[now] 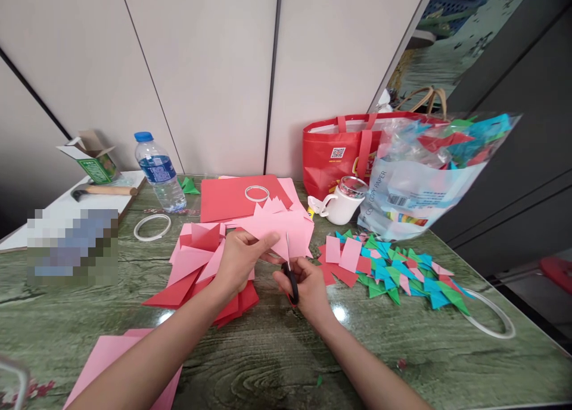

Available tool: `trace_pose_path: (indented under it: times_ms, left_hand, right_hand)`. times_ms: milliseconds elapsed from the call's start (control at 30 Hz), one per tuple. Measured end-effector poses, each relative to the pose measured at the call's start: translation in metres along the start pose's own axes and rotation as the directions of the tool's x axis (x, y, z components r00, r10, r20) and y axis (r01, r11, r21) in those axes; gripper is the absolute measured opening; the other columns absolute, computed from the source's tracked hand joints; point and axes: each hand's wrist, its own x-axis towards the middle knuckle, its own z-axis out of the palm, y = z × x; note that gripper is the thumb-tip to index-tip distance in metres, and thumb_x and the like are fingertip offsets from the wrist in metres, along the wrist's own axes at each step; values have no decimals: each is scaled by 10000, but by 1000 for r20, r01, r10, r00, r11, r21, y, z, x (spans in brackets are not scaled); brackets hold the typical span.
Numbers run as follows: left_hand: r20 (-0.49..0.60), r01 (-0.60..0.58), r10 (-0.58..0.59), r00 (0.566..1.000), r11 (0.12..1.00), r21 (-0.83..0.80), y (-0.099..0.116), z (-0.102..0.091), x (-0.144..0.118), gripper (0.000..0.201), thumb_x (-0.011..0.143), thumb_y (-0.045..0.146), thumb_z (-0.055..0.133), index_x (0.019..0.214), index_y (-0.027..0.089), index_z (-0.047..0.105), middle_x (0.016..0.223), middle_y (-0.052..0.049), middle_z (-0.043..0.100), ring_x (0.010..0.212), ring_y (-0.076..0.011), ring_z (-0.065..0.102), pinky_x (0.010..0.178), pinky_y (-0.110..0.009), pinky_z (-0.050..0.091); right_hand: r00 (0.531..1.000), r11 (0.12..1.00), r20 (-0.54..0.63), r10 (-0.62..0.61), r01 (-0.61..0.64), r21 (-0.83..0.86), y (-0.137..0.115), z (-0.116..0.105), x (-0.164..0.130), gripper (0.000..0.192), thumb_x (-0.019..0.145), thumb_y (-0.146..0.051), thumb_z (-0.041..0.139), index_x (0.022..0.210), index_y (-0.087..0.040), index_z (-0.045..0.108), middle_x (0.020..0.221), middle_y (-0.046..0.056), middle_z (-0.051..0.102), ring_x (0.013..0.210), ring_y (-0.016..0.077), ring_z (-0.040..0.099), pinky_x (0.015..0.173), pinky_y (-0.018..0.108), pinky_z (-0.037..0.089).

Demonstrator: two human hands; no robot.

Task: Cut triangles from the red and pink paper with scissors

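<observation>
My left hand (241, 261) pinches a stack of pink paper sheets (279, 226) above the green table (277, 350). My right hand (306, 288) grips black-handled scissors (291, 276), whose blade points up into the lower edge of the pink stack. Under my left hand lies a loose heap of pink and red cut paper (196, 273). To the right of my right hand is a pile of small folded pink, red, blue and green pieces (393, 270).
A red sheet (236, 196) with a tape ring (257, 192), a water bottle (159, 171), a white lidded mug (344, 201), a red bag (342, 151), a plastic bag of paper (424, 171), another tape ring (152, 226), pink sheets (107, 356) at front left.
</observation>
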Motion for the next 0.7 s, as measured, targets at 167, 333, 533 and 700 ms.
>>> trace_pose_path:
  times_ms: [167, 333, 533, 700]
  left_hand:
    - [0, 36, -36, 999, 999, 17, 0, 0, 0, 221, 614, 295, 729, 526, 101, 670, 496, -51, 656, 437, -133, 588, 444, -211, 484]
    - [25, 61, -61, 998, 998, -9, 0, 1, 0, 204, 600, 282, 739, 641, 85, 705, 613, -72, 698, 490, -150, 616, 445, -219, 503]
    - [26, 69, -69, 997, 997, -23, -4, 2, 0, 204, 611, 279, 735, 633, 81, 690, 590, -68, 689, 459, -159, 619, 446, -231, 501]
    - [28, 47, -46, 999, 999, -24, -5, 3, -1, 180, 642, 259, 716, 620, 85, 675, 541, -55, 670, 424, -128, 590, 430, -206, 473]
  right_hand:
    - [999, 999, 13, -34, 34, -27, -3, -3, 2, 319, 536, -293, 778, 692, -165, 531, 624, -15, 556, 551, 115, 496, 523, 241, 413]
    - [999, 1000, 22, -23, 23, -15, -5, -5, 2, 343, 539, -274, 780, 745, -167, 527, 655, -3, 589, 603, 142, 550, 569, 259, 447]
    - [997, 998, 49, -52, 50, 46, -4, -4, 1, 464, 546, -254, 777, 924, -188, 516, 734, 7, 629, 663, 158, 588, 620, 269, 477]
    - [997, 999, 70, -44, 41, 34, -5, -4, 2, 446, 551, -283, 772, 919, -162, 553, 837, 70, 666, 725, 200, 615, 670, 309, 490]
